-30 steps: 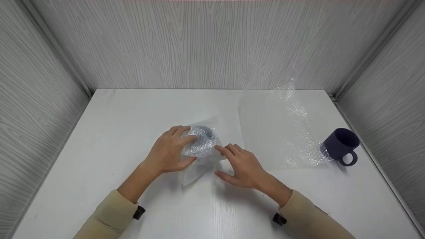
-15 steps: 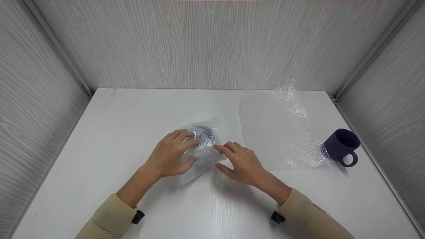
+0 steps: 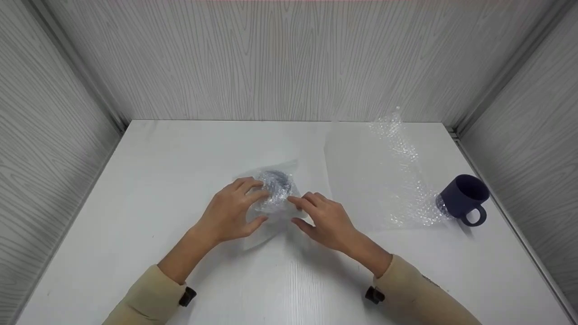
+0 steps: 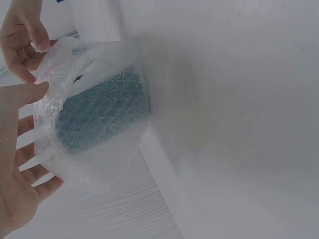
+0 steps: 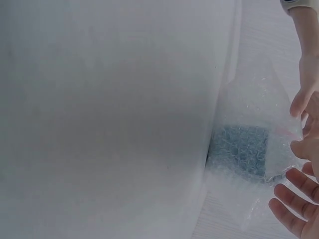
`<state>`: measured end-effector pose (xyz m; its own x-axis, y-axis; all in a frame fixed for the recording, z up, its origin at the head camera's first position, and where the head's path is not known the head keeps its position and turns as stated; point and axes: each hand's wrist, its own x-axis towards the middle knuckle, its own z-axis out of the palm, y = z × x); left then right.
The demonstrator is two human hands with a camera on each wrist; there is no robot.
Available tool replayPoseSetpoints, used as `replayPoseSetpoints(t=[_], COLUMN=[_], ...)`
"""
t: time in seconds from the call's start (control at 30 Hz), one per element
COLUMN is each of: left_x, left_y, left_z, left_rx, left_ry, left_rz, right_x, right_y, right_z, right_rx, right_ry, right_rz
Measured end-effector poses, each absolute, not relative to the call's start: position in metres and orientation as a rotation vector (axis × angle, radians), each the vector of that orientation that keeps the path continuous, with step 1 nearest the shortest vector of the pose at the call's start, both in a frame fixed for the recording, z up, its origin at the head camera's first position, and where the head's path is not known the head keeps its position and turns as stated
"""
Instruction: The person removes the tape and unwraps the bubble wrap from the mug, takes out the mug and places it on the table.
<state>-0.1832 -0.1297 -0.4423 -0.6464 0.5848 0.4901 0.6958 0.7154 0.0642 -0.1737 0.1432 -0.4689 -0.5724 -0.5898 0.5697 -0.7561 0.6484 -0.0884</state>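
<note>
A bubble-wrapped bundle (image 3: 276, 192) stands on the table between my hands. Through the film shows a blue, round-rimmed, cup-like body (image 4: 102, 112); its exact kind is blurred by the wrap. My left hand (image 3: 232, 210) rests around the bundle's left side, fingers spread and the thumb toward me. At the right side, my right hand (image 3: 326, 221) touches the film with its index fingertip, the thumb held apart. The right wrist view shows the loose film (image 5: 254, 94) flaring out past the blue body, with the fingers (image 5: 294, 201) of my right hand spread beside it.
To the right, a flat sheet of bubble wrap (image 3: 375, 180) lies on the white table (image 3: 149, 189), its far edge rising near the back wall. A dark blue mug (image 3: 463, 198) lies tilted on the sheet's right corner. Grey wood-grain panels (image 3: 271, 63) enclose the back and sides.
My left fingers have loosened and drawn slightly back off the top of the bundle. The right thumb has shifted up a little. The film's near flap has settled outward to the left.
</note>
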Motion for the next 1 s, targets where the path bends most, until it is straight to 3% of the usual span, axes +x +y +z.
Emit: replayPoseSetpoints(t=[1.0], left_x=[-0.185], left_y=[-0.134], left_z=[-0.442], left_rx=[-1.013], left_ry=[-2.480], left_rz=[-0.374], right_x=[-0.156], right_y=[0.117], right_z=[-0.449], right_rx=[0.789], right_ry=[-2.576], right_rz=[0.970])
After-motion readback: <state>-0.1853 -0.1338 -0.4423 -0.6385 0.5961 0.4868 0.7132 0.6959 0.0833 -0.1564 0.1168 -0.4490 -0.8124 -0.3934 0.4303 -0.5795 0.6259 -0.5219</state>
